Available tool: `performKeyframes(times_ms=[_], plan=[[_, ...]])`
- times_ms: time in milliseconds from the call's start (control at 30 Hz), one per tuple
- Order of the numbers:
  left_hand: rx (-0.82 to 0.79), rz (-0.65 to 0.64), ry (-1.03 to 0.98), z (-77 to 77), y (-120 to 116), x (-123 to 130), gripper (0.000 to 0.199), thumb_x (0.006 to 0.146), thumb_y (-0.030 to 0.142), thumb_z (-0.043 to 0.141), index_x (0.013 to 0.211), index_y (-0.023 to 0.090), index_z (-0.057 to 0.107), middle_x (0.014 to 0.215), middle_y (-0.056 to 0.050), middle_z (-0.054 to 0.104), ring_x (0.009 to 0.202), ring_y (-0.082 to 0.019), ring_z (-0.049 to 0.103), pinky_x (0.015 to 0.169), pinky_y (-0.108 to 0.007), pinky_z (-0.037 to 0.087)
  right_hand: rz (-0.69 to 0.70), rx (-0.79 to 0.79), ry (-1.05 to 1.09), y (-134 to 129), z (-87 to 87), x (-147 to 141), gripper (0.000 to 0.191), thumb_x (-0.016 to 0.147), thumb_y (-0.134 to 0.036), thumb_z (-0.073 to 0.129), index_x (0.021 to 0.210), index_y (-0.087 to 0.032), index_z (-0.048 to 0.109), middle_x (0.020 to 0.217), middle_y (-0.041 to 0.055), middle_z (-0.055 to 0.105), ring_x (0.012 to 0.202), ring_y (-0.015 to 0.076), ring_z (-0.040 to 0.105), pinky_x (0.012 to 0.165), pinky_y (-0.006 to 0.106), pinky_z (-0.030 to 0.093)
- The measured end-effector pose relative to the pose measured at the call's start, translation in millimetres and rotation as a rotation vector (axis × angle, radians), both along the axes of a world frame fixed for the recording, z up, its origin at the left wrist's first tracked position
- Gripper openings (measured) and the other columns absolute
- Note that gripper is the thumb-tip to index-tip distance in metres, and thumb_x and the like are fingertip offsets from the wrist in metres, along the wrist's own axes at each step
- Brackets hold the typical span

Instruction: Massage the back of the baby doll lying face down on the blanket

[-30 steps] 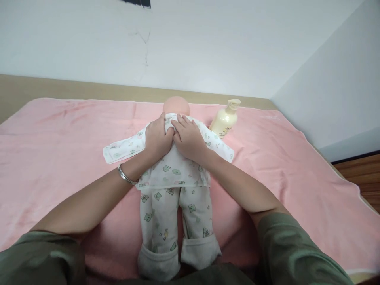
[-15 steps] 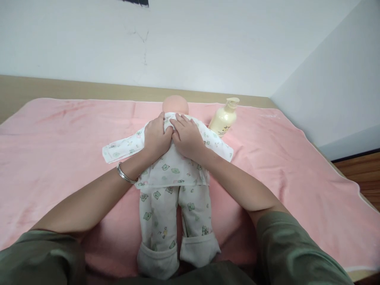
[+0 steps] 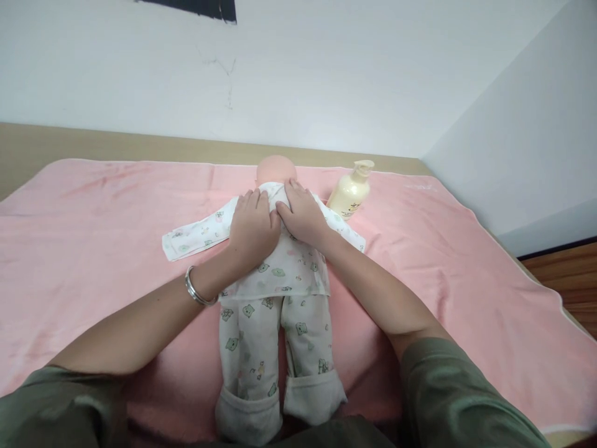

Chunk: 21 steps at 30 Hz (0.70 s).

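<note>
A baby doll (image 3: 276, 170) lies face down, its bald head at the far end and its legs toward me. It wears a white printed top (image 3: 284, 270) and matching trousers (image 3: 252, 339) with turned-up cuffs. My left hand (image 3: 254, 227) rests flat on the left of the doll's upper back, fingers pointing away from me. On the right side of the back, my right hand (image 3: 303, 214) lies flat, its fingers spread near the neck. The two thumbs are close together at the middle. Neither hand grips anything. A silver bangle (image 3: 196, 289) circles my left wrist.
Right of the doll's head stands a cream pump bottle (image 3: 351, 191), slightly tilted. A pink blanket (image 3: 116, 261) covers the wooden surface (image 3: 84, 137). White walls (image 3: 336, 74) rise behind and at the right. Brown wood grain (image 3: 564, 267) shows at the far right.
My left hand has slid slightly toward me and to the right on the back. My right hand has shifted a little right, its fingers near the neck. The view has tilted up slightly.
</note>
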<state>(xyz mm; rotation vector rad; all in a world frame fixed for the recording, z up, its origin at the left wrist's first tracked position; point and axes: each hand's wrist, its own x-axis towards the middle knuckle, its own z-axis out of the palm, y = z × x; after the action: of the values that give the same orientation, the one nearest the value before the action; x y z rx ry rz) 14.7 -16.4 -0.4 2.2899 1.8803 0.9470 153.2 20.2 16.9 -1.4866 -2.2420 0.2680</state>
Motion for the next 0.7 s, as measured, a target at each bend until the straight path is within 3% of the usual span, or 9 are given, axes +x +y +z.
performKeyframes(times_ms=[67, 200, 333, 467, 567, 633, 700], plan=[[0.005, -0.02, 0.019, 1.7, -1, 1, 0.051, 0.095, 0.025, 0.031, 0.133, 0.001, 0.054, 0.14, -0.025, 0.057, 0.137, -0.036, 0.049, 0.12, -0.052, 0.035, -0.01, 0.005, -0.034, -4, 2.2, -1, 0.061, 0.1, -0.029, 0.035, 0.152, 0.001, 0.038, 0.161, 0.0228, 0.041, 0.152, 0.034, 0.035, 0.127, 0.053, 0.028], [-0.125, -0.062, 0.043, 11.4, 14, -10, 0.037, 0.091, 0.027, 0.032, 0.104, 0.012, 0.064, 0.109, -0.02, 0.068, 0.106, -0.034, 0.062, 0.098, -0.05, 0.049, -0.007, 0.085, -0.118, -21, 1.8, -9, 0.054, 0.102, -0.025, 0.031, 0.145, 0.003, 0.047, 0.149, 0.0267, 0.053, 0.143, 0.0363, 0.046, 0.122, 0.053, 0.035], [-0.228, -0.039, 0.021, 17.2, 27, -19, 0.037, 0.093, 0.031, 0.028, 0.09, 0.017, 0.063, 0.092, -0.016, 0.069, 0.087, -0.029, 0.063, 0.086, -0.046, 0.051, 0.062, 0.195, -0.128, -35, -2.7, -14, 0.054, 0.102, -0.026, 0.031, 0.145, 0.003, 0.047, 0.153, 0.027, 0.048, 0.148, 0.0364, 0.041, 0.125, 0.054, 0.032], [-0.117, -0.016, 0.098, 12.3, 12, -10, 0.044, 0.095, 0.031, 0.028, 0.109, 0.01, 0.063, 0.112, -0.023, 0.068, 0.111, -0.036, 0.061, 0.102, -0.053, 0.046, 0.042, 0.094, -0.075, -20, -1.8, -8, 0.05, 0.1, -0.02, 0.029, 0.14, -0.001, 0.053, 0.151, 0.0231, 0.052, 0.147, 0.0329, 0.043, 0.124, 0.052, 0.035], [-0.031, -0.049, 0.121, 6.3, -7, 0, 0.051, 0.096, 0.031, 0.031, 0.131, 0.002, 0.054, 0.137, -0.027, 0.057, 0.136, -0.039, 0.048, 0.117, -0.057, 0.035, -0.059, 0.024, -0.058, -1, 1.0, 0, 0.049, 0.099, -0.025, 0.034, 0.135, 0.001, 0.055, 0.144, 0.0252, 0.057, 0.14, 0.0356, 0.05, 0.12, 0.053, 0.039], [-0.01, -0.081, 0.132, 4.8, -13, 3, 0.054, 0.095, 0.028, 0.032, 0.137, -0.001, 0.05, 0.143, -0.028, 0.052, 0.141, -0.04, 0.043, 0.119, -0.056, 0.032, -0.084, 0.015, -0.073, 5, 2.6, 2, 0.048, 0.101, -0.03, 0.036, 0.13, 0.001, 0.058, 0.138, 0.0252, 0.061, 0.134, 0.0365, 0.053, 0.117, 0.052, 0.041], [-0.022, -0.117, 0.135, 6.3, -10, 1, 0.049, 0.094, 0.025, 0.031, 0.13, 0.002, 0.055, 0.136, -0.027, 0.057, 0.136, -0.038, 0.048, 0.117, -0.055, 0.036, -0.075, 0.031, -0.114, 0, 3.7, 1, 0.046, 0.102, -0.029, 0.034, 0.127, -0.001, 0.059, 0.133, 0.0241, 0.064, 0.129, 0.0363, 0.056, 0.114, 0.052, 0.043]])
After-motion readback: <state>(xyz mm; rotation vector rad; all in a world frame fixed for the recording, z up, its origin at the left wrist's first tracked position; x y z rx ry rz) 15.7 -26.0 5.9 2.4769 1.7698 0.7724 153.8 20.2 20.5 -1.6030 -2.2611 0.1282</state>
